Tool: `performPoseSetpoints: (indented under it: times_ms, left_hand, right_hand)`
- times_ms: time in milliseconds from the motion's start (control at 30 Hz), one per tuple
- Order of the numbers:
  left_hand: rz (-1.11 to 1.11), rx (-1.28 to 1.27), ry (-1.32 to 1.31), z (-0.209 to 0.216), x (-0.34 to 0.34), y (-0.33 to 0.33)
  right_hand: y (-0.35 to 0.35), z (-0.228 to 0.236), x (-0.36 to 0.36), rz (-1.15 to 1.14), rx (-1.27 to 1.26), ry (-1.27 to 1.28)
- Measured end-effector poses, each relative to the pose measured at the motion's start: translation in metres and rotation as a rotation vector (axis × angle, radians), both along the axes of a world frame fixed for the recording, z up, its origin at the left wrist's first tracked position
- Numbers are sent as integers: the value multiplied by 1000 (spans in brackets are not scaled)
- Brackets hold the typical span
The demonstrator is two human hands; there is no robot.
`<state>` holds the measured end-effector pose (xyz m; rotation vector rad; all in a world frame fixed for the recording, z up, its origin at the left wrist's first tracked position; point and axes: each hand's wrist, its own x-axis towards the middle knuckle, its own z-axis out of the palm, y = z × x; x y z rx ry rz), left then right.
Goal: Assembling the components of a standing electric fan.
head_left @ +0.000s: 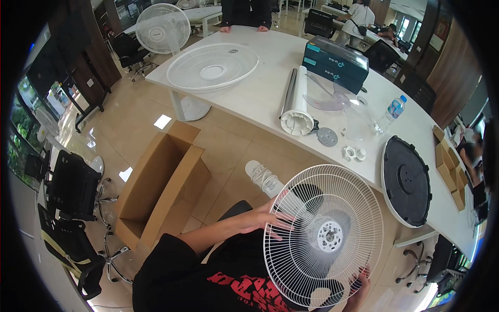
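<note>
A round white wire fan guard (330, 236) rests on my lap, tilted toward me, with a perforated hub plate at its centre. On its left rim is my left hand (260, 218), gripping it with the fingers showing through the wires. My right hand (359, 287) holds the lower right rim, and its fingertips show among the wires. On the table's near edge, a round black fan base (407, 181) leans close to the guard. White plastic nuts (353, 153) and a grey perforated disc (327, 137) lie beyond the guard.
The white table (249, 112) carries another wire guard (182, 70), a white pole (300, 99), clear fan blades (332, 101), a dark box (335, 62), a water bottle (391, 113) and a cardboard insert (449, 169). An open carton (156, 182) stands left. A person's hands (262, 29) rest opposite.
</note>
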<state>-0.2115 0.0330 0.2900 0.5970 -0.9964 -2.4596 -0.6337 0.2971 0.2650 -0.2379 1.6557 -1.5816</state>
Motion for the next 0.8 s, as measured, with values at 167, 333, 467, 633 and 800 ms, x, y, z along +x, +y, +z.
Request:
performPoseSetpoints:
  times_ms: [167,333,467,633,800]
  left_hand:
    - [42,132,34,-16,-2,-12]
    - [35,170,56,-22,6,-13]
    - [153,141,80,-27,0,-19]
    - [116,31,75,-17,-12,-26]
    - [104,41,65,-13,-14,-24]
  right_hand:
    - [10,-1,8,-48,-11,41]
    - [-20,13,12,-25,-28,-105]
    - [-33,30,23,-86,-28,-53]
    - [-11,19,31,-113,-37,-69]
    - [-3,17,44,-154,-90,-43]
